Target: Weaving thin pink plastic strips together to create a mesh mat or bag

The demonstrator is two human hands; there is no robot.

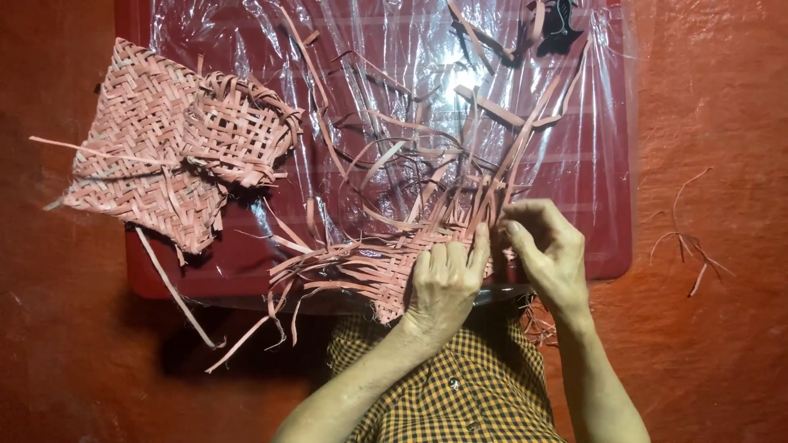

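Left hand (443, 283) flat, fingers pressing half-woven mat (386, 275) down at tray (616, 205) front edge. Right hand (546, 250) pinching loose strip (501, 176) tight at weave edge. Tip, I reckon: keep left pinning rows, snug each strip before next. Finished baskets (172, 148) sit off left.

1 head-worn camera is looking almost straight down from above the person, facing forward over their lap. It is sitting close enough that the forearms are entering from the bottom edge and the red tray (611, 164) is filling most of the frame, with the reddish floor (714, 107) showing around it.
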